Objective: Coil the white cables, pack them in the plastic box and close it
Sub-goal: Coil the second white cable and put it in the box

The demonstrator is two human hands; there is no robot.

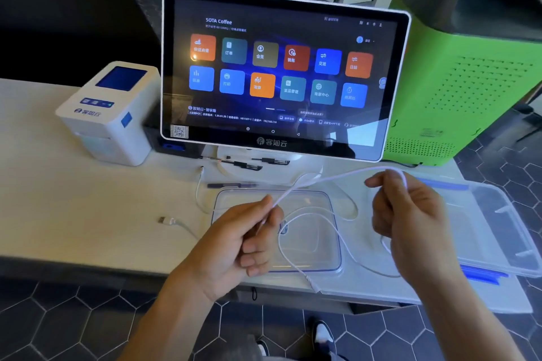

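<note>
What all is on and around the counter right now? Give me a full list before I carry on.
white cable: one, white, stretched between both hands above the box, its slack looping down over the box
second white cable: one, white, lying on the counter left of the box
plastic box: one, clear with blue trim, open, counter front
lid: one, clear with blue clips, right of the box
touchscreen terminal: one, white frame, lit, counter centre
label printer: one, white and blue, left of the terminal
green machine: one, green and black, right rear
pens: several, dark, under the terminal
counter: one, pale
left hand: pinches the cable
right hand: holds the cable
</note>
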